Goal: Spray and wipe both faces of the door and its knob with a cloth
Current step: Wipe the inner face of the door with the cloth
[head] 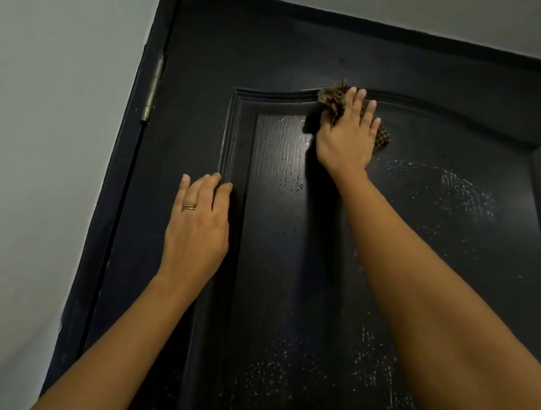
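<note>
A black panelled door (288, 274) fills the view, its raised panel speckled with wet spray droplets. My right hand (347, 136) presses a checked brown cloth (333, 102) flat against the top of the panel, near the arched moulding. My left hand (197, 227), wearing a ring, rests flat on the door's left stile beside the panel edge, fingers slightly apart and holding nothing. The knob and the spray bottle are out of view.
A metal hinge (152, 90) sits on the door's left edge against the black frame. A pale grey wall (33, 144) runs along the left, and a light wall strip lies above the frame.
</note>
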